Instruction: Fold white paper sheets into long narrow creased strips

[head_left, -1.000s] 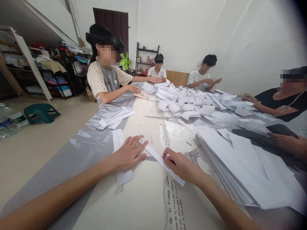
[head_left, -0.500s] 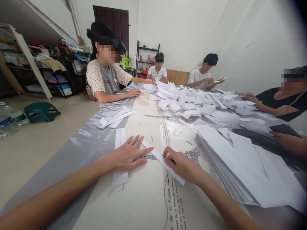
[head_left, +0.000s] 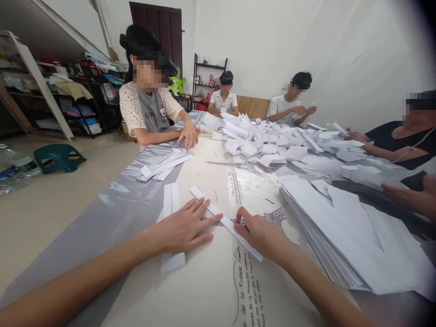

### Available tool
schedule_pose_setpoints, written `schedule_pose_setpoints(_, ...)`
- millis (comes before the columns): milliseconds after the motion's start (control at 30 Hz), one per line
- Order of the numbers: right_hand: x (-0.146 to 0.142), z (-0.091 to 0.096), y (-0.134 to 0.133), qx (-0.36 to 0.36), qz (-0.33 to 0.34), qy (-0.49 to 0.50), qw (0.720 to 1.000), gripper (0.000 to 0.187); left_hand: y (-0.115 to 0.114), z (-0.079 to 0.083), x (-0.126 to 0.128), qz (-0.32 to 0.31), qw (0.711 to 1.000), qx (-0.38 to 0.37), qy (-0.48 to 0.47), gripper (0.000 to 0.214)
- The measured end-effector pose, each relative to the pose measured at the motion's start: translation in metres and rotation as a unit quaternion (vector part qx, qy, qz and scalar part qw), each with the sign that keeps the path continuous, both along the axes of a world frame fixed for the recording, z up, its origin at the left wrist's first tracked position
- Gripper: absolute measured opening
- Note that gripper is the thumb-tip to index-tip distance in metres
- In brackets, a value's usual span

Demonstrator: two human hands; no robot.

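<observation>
A narrow folded white paper strip (head_left: 229, 226) lies diagonally on the printed tablecloth in front of me. My left hand (head_left: 186, 227) rests flat with its fingers spread, the fingertips pressing the strip's upper part. On the strip's lower half, the curled thumb and index finger of my right hand (head_left: 260, 234) close together at its edge. A second folded paper strip (head_left: 171, 197) runs partly beneath my left hand and wrist, which hide its middle.
Several loose strips (head_left: 166, 165) lie beyond my left hand. To the right stands a thick stack of white paper (head_left: 340, 231); a heap of folded paper (head_left: 262, 136) covers the table's far part. Several co-workers sit around. A green stool (head_left: 59, 157) stands on the floor.
My left hand has slid slightly toward me and right, uncovering more of the strip's top end. My right hand stays at the lower half. The co-worker at left has drawn a hand back from the heap.
</observation>
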State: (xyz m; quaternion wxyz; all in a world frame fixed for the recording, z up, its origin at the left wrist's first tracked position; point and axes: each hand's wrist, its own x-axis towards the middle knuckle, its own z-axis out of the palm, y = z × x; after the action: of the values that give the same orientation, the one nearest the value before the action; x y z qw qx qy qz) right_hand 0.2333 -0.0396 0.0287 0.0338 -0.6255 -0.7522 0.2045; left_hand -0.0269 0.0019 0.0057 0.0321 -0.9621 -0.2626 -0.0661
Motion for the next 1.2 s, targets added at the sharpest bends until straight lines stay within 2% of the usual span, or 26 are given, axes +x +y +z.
schedule_pose_setpoints(300,-0.001,-0.002,0.000,0.016,0.000,-0.043,0.999,0.012,-0.007,0.005,0.005,0.009,1.000,-0.013,0.009,0.057)
schedule_pose_setpoints(433,-0.005,-0.003,-0.002,0.046,0.021,-0.105,0.993,0.012,-0.007,0.002,0.008,-0.024,0.999,0.022,-0.035,0.054)
schedule_pose_setpoints(567,-0.008,-0.004,-0.005,0.065,0.049,-0.158,0.984,0.012,-0.008,-0.001,0.013,-0.048,0.998,0.029,-0.039,0.053)
schedule_pose_setpoints(733,-0.011,-0.002,-0.007,0.078,0.061,-0.188,0.977,0.010,-0.013,0.005,0.017,-0.063,0.997,0.048,-0.024,0.049)
schedule_pose_setpoints(867,-0.009,-0.003,-0.007,0.085,0.071,-0.160,0.981,0.013,-0.017,0.010,0.019,-0.058,0.997,0.042,0.000,0.051)
schedule_pose_setpoints(1067,0.008,-0.009,-0.001,0.091,0.104,-0.031,0.990,0.011,-0.019,0.008,0.019,-0.054,0.997,0.050,0.000,0.051)
schedule_pose_setpoints(1200,0.018,-0.005,0.004,0.050,0.121,0.035,0.991,0.010,-0.019,0.005,0.017,-0.053,0.998,0.042,-0.018,0.048)
